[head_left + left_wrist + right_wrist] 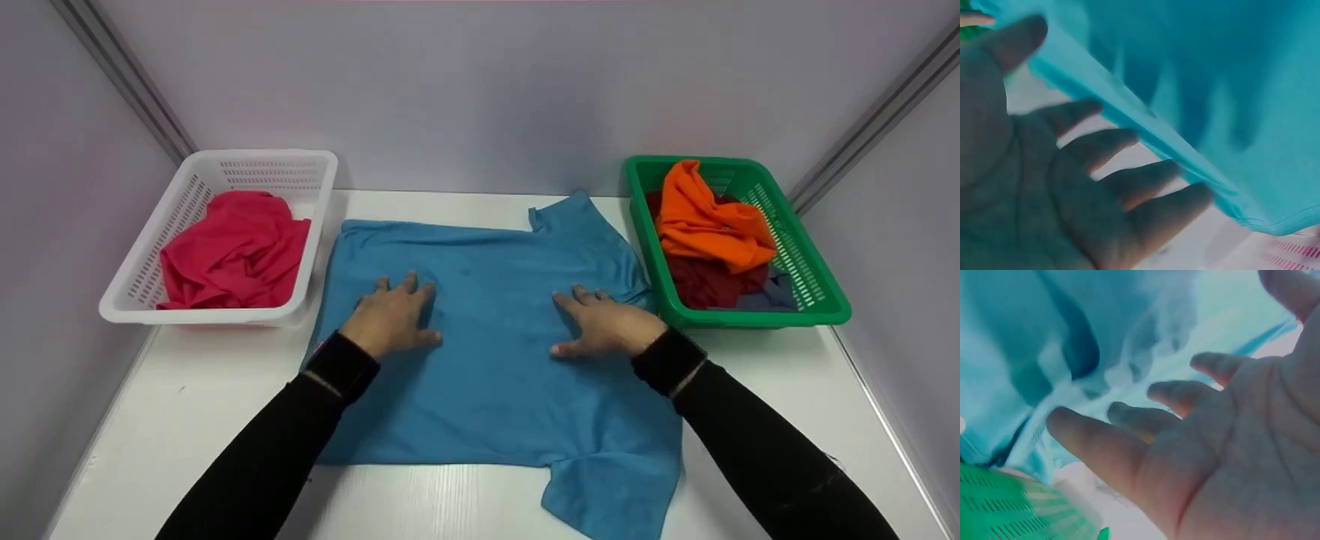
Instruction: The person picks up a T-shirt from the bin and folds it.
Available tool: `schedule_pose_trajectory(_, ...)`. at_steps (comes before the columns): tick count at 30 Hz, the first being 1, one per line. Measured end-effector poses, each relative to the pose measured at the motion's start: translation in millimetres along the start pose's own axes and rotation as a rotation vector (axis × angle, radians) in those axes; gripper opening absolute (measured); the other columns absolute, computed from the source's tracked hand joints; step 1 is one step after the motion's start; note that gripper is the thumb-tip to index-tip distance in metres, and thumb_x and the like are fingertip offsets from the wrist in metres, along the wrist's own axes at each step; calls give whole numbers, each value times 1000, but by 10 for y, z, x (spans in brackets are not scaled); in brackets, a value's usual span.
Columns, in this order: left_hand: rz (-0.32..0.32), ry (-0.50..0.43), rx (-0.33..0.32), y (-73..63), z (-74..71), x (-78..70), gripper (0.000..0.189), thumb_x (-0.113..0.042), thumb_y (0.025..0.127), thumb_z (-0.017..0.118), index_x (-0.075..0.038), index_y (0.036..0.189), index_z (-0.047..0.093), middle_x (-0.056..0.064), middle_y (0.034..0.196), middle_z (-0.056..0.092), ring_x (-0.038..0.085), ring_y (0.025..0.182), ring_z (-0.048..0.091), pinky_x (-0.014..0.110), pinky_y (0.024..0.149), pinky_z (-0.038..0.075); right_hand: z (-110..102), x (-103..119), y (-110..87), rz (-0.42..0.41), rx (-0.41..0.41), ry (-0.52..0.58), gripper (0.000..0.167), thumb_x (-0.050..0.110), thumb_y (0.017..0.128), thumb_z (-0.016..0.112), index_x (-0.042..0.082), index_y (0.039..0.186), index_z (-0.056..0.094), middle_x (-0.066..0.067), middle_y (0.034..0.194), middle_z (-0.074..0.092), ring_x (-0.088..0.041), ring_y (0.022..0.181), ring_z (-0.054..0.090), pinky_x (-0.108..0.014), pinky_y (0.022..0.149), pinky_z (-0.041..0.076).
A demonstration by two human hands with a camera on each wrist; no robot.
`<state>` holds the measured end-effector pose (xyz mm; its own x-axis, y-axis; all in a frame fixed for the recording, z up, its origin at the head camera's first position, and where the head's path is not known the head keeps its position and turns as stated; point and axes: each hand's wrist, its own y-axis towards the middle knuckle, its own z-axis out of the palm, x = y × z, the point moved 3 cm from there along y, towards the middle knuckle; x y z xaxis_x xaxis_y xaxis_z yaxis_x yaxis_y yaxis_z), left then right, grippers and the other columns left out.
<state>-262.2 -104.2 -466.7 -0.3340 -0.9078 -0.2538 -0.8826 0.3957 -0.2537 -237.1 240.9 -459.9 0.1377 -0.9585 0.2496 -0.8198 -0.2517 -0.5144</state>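
Observation:
A blue T-shirt (491,405) lies spread on the white table, its hem to the left and its sleeves to the right, one pointing away and one toward me. Over its left half is my left hand (394,319), fingers spread. My right hand (611,322) is over the right half, its fingers extended too. Both wrist views show a gap between the palms and the blue cloth (1275,112). Neither hand holds anything. The neckline is hard to make out, with my right wrist over that side.
At the left stands a white basket (319,217) with a crumpled pink-red garment (236,251). A green basket (806,240) at the right holds an orange garment (712,225) on dark red cloth (705,285) and grey-blue cloth (772,294). Grey panels (450,90) wall the table's back and sides.

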Motion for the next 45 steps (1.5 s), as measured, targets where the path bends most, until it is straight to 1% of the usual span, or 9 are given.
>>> schedule_pose_trajectory(3, 11, -23, 58, -54, 193, 104, 103, -56, 103, 90, -17, 184, 40, 29, 193, 27, 78, 170, 24, 91, 125, 44, 99, -8, -47, -21, 13, -6, 120, 62, 104, 85, 15, 190, 17, -30, 197, 2, -70, 178, 6, -91, 136, 25)
schedule_pose_trajectory(6, 25, -31, 70, 18, 319, 238, 109, -63, 101, 89, -22, 187, 35, 26, 196, 21, 79, 170, 18, 92, 122, 45, 123, -37, -33, -32, -6, -7, 126, 61, 102, 88, 14, 190, 13, -31, 196, -2, -73, 176, 2, -93, 134, 26)
schedule_pose_trajectory(12, 15, -54, 79, 245, 341, 385, 114, -67, 98, 90, -25, 187, 33, 24, 197, 19, 78, 172, 13, 92, 126, 42, 53, -96, 116, -21, -2, -10, 125, 61, 102, 88, 17, 191, 11, -28, 197, -4, -70, 178, 0, -93, 135, 24)
schedule_pose_trajectory(20, -36, -80, 102, 344, -13, 229, 106, -59, 105, 87, -23, 188, 32, 23, 197, 15, 74, 174, 9, 88, 135, 33, -184, -220, 384, -19, -19, -23, 119, 61, 104, 86, 23, 191, 14, -22, 199, -2, -63, 181, 1, -94, 136, 20)
schedule_pose_trajectory(27, -37, -74, 34, 381, -65, 219, 100, -53, 110, 82, -18, 188, 30, 24, 197, 17, 70, 176, 15, 86, 135, 36, -218, -299, 556, -115, -124, 14, 110, 48, 107, 88, 20, 190, 21, -19, 200, 5, -57, 184, 5, -83, 143, 19)
schedule_pose_trajectory(31, 36, -2, -59, 256, -28, 261, 92, -45, 111, 84, -11, 184, 39, 28, 192, 31, 64, 174, 34, 80, 133, 44, -144, -243, 406, -227, -310, -104, 95, 42, 106, 90, 16, 184, 41, -18, 195, 30, -48, 180, 33, -73, 140, 39)
schedule_pose_trajectory(35, 134, 82, -150, -14, 5, 315, 80, -35, 108, 88, -5, 174, 54, 29, 182, 50, 55, 167, 53, 73, 129, 54, -51, -147, 74, -295, -436, -207, 73, 39, 107, 90, 14, 170, 62, -17, 177, 61, -42, 162, 63, -66, 127, 58)
schedule_pose_trajectory(41, 208, 107, -210, -511, 24, 371, 71, -31, 103, 94, -5, 163, 66, 26, 166, 68, 50, 154, 68, 69, 120, 63, 169, -27, -516, -382, -430, -256, 48, 34, 104, 93, 16, 146, 80, -8, 142, 83, -30, 127, 81, -55, 105, 72)
schedule_pose_trajectory(45, 246, 98, -194, -784, 59, 402, 49, -28, 98, 98, -9, 139, 79, 15, 132, 84, 35, 119, 83, 56, 102, 73, 330, -11, -778, -447, -353, -264, 27, 32, 100, 97, 20, 119, 82, 1, 110, 81, -16, 96, 75, -38, 81, 69)
